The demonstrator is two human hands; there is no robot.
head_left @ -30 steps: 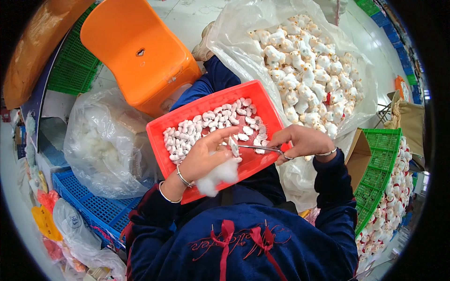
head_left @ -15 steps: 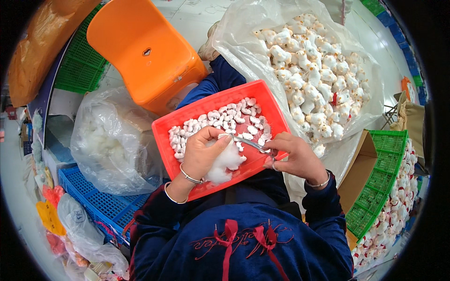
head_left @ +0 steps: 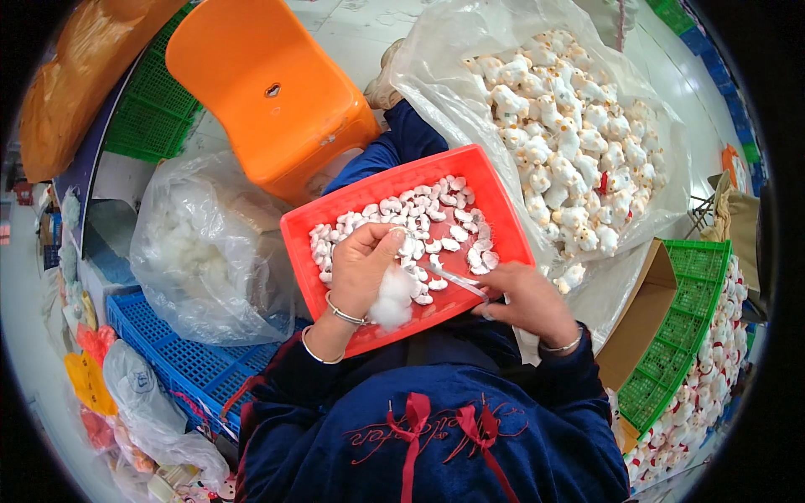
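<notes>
A red plastic tray (head_left: 295, 243) rests on my lap, with many small white curved plush pieces (head_left: 402, 205) in it. Over its near left part, my left hand (head_left: 362, 267) is closed with thumb and forefinger pinched together. A tuft of white stuffing (head_left: 394, 300) hangs under that hand's fingers. At the pinch there seems to be a small white piece, mostly covered by the fingertips. My right hand (head_left: 524, 302), above the tray's right edge, is wrapped round slim silver forceps (head_left: 457, 278). Their tips point left, among the white pieces and apart from my left hand.
A clear bag of white stuffing (head_left: 193, 251) stands left, beside a blue crate (head_left: 168, 335). An orange stool (head_left: 277, 92) is beyond the tray. Far right lies a large clear bag (head_left: 453, 84) of white plush toys (head_left: 579, 142); green crates (head_left: 683, 327) and a cardboard box (head_left: 637, 318) stand nearer.
My right hand has drawn the forceps right and down, away from the left fingers. The left hand has stayed nearly in place, with the stuffing under it.
</notes>
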